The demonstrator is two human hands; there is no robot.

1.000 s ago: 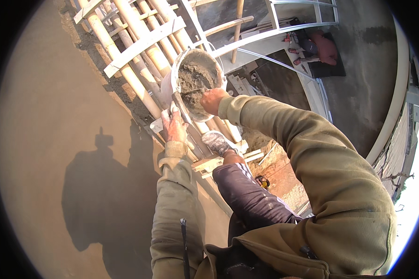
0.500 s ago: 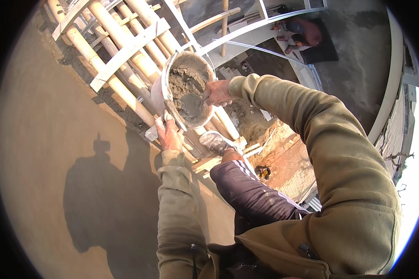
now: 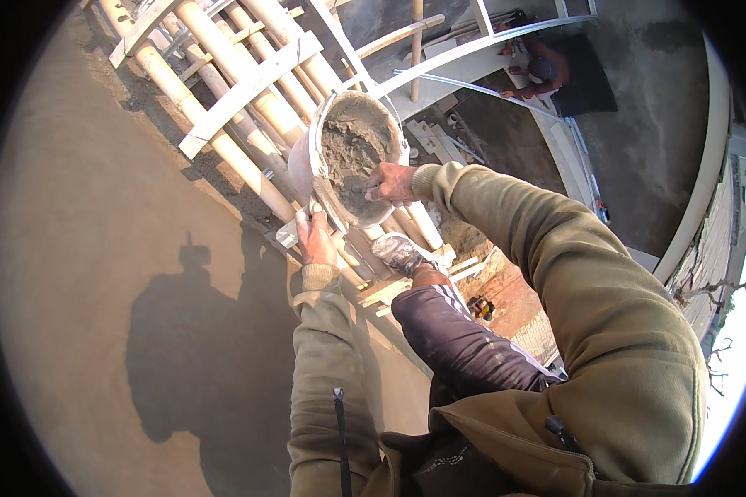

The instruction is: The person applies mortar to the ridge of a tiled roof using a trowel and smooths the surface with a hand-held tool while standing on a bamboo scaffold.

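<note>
You work over a bucket [image 3: 302, 170] of wet mortar [image 3: 352, 137], set just above the centre of the frame on bamboo poles [image 3: 217, 40]. Your left hand [image 3: 315, 238], at the bucket's lower-left rim, has its fingers closed on a flat, mortar-caked tool [image 3: 330, 205] seen nearly edge-on. Your right hand [image 3: 391, 183] reaches over the opposite rim, fingers curled tight just above the mortar; whether they grip a handle, you cannot tell from this angle. Your dusty shoe [image 3: 398, 253] stands below the bucket. Your shadow [image 3: 195, 348] falls across smooth brown plaster [image 3: 66, 273] at left, while a co-worker [image 3: 549, 73] crouches at upper right.
</note>
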